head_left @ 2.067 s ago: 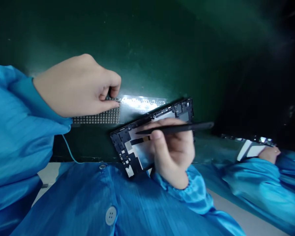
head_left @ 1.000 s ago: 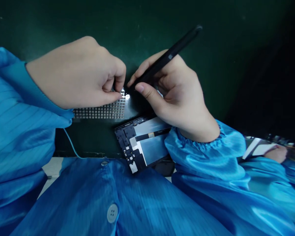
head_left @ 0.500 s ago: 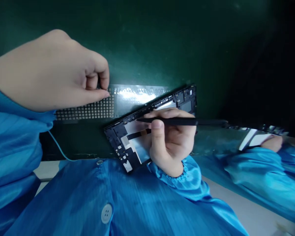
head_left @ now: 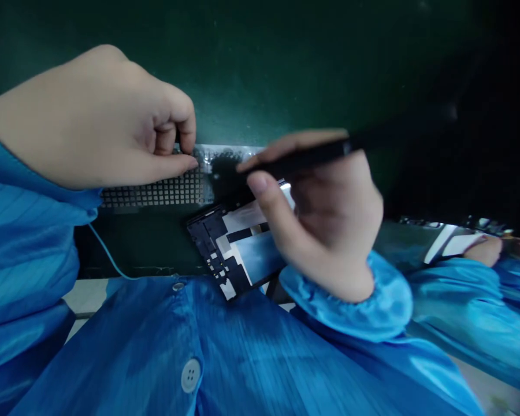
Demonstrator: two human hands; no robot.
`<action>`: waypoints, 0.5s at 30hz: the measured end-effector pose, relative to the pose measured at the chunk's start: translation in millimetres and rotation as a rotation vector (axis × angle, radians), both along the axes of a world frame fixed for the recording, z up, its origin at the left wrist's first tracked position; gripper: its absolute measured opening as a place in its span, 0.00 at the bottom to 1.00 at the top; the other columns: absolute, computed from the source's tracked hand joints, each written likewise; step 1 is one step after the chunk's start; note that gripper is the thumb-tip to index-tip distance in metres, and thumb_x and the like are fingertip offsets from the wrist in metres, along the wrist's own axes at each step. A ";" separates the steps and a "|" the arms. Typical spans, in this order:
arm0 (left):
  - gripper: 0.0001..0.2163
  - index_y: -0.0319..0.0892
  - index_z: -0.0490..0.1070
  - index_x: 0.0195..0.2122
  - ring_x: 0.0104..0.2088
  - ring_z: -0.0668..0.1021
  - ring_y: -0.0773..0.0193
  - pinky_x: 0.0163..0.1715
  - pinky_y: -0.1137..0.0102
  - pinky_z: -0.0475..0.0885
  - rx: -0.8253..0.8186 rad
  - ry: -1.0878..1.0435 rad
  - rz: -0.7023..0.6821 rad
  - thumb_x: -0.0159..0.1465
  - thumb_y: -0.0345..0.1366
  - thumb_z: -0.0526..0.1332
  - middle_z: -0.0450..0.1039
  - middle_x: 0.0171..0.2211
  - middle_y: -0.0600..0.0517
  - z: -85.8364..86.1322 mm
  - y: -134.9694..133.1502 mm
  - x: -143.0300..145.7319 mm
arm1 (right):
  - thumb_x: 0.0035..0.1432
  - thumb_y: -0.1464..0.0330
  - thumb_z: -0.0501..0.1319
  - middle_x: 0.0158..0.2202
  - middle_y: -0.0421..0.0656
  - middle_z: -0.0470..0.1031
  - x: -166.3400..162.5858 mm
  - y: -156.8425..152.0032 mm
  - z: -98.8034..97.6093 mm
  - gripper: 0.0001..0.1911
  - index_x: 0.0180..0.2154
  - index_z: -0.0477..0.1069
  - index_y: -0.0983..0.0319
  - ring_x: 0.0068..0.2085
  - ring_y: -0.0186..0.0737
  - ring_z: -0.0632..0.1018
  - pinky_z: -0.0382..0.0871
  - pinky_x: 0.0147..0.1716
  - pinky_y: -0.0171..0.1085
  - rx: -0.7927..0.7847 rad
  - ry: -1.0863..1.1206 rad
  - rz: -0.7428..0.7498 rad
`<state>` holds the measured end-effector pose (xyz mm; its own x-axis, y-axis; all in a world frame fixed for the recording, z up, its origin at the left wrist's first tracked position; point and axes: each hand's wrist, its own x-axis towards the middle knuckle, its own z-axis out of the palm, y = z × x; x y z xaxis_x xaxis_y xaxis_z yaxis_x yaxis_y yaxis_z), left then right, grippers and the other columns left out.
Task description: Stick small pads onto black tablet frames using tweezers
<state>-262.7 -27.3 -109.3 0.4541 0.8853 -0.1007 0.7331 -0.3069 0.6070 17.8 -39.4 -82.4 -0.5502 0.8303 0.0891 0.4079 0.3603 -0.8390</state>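
My left hand [head_left: 112,124] is closed in a pinch, thumb and curled forefinger at the top of a clear sheet bearing rows of small square pads [head_left: 169,192]. The sheet lies flat on the green mat, and the hand covers part of it. My right hand [head_left: 325,202], a little blurred, grips slim black tweezers [head_left: 305,159]. Their tip points left, over the sheet's bare shiny part. Below that hand, an opened tablet or phone [head_left: 212,242] lies tilted at the mat's near edge. Dark frame parts, silver areas and a flat cable show inside; my right hand hides its right part.
The dark green mat [head_left: 242,69] spreads behind the hands. At far right, a co-worker's blue sleeve [head_left: 463,300] and hand [head_left: 483,251] are near small parts. A thin blue cord [head_left: 108,251] hangs from my left cuff.
My right hand has lifted away from the device with the tweezers, moving up and to the right; their tip is now over the sheet. The left hand has barely moved.
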 end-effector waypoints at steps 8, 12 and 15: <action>0.20 0.37 0.79 0.35 0.29 0.76 0.71 0.60 0.56 0.77 -0.074 0.094 0.007 0.69 0.51 0.62 0.69 0.23 0.58 13.5 3.5 15.2 | 0.74 0.50 0.67 0.49 0.44 0.83 -21.4 53.3 -21.3 0.14 0.49 0.73 0.52 0.49 0.47 0.85 0.86 0.53 0.48 -0.198 0.000 0.192; 0.37 0.38 0.79 0.35 0.41 0.86 0.57 0.64 0.42 0.76 -0.100 0.079 0.034 0.65 0.70 0.51 0.66 0.25 0.59 10.4 5.8 14.9 | 0.73 0.52 0.69 0.47 0.44 0.83 -19.4 46.4 -24.9 0.14 0.47 0.75 0.53 0.48 0.47 0.86 0.84 0.50 0.46 -0.183 0.119 0.188; 0.51 0.38 0.80 0.36 0.42 0.87 0.56 0.61 0.39 0.77 -0.098 0.088 0.016 0.57 0.80 0.35 0.66 0.26 0.58 9.7 6.7 14.2 | 0.72 0.57 0.70 0.47 0.44 0.82 -21.1 51.4 -25.7 0.09 0.48 0.77 0.54 0.46 0.45 0.85 0.83 0.48 0.45 -0.106 0.061 0.220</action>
<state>-248.4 -20.7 -99.6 0.4257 0.8763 -0.2256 0.7890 -0.2374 0.5666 -3.2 12.0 -108.2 -0.7147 0.6979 0.0465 0.2773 0.3438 -0.8972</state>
